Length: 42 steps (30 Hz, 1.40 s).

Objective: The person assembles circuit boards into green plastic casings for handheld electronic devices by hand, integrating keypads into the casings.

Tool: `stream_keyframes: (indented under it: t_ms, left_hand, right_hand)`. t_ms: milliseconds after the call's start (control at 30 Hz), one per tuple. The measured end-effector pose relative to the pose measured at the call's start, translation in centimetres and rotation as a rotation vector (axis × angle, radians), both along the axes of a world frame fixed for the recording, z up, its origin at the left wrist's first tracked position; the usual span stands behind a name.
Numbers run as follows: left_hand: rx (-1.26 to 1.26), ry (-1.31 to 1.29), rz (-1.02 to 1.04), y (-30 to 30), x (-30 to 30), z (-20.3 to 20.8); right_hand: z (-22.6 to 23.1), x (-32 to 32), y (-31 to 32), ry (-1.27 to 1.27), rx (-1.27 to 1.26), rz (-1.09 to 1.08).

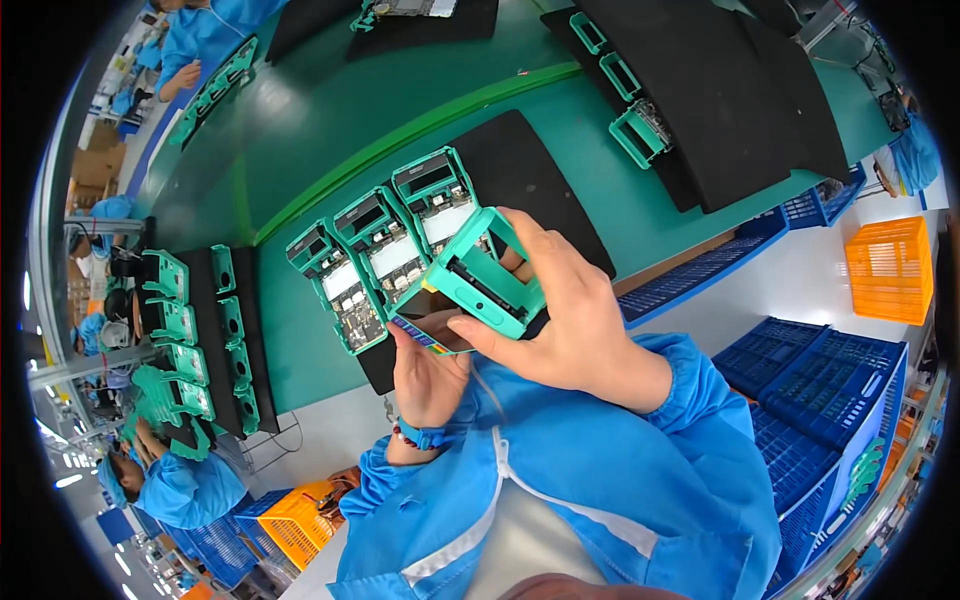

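Observation:
Between my two hands is a green device housing (487,284) with a dark screen and an open rectangular frame at one end. It is tilted, held above the near edge of the bench. My left hand (430,382) grips its lower left side near the screen. My right hand (575,318) is wrapped round the frame end, thumb on the near side. Just beyond lie three more green housings in a row: a left one (343,300), a middle one (383,245) and a right one (436,185). Circuit boards and white panels show in them. The held housing partly covers the right one.
The row rests on a black mat (530,170) on the green bench (300,375). Green frames line a black foam sheet (720,90) at far right and another mat (215,340) at left. Blue crates (800,385) and an orange crate (890,270) stand right. Co-workers sit left.

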State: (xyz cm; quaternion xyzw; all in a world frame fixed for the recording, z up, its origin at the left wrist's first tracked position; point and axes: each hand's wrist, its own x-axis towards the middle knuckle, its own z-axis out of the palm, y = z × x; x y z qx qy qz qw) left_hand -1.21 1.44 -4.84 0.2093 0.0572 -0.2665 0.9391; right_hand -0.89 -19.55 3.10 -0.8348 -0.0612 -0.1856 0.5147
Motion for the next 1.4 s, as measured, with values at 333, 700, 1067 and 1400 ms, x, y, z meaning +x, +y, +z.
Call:
stream_keyframes:
  t_ms: [333, 700, 1067, 1400]
  left_hand:
    - [-0.014, -0.045, -0.037, -0.1, 0.1, -0.6]
    - [0.537, -0.314, 0.149, -0.6, 0.3, 1.8]
    - [1.337, -1.439, -0.086, -2.7, 2.2, 5.8]
    - [1.843, -0.583, 0.245, 10.0, 4.4, 2.0]
  right_hand:
    - [-0.4, -0.2, -0.1, -0.043, -0.011, -0.017]
    - [-4.1, 1.5, -4.9, 0.113, 0.177, -0.043]
    - [-7.7, 3.3, -6.2, 0.301, 0.595, -0.039]
    - [-6.8, 4.0, -6.3, 0.21, -0.653, -0.316]
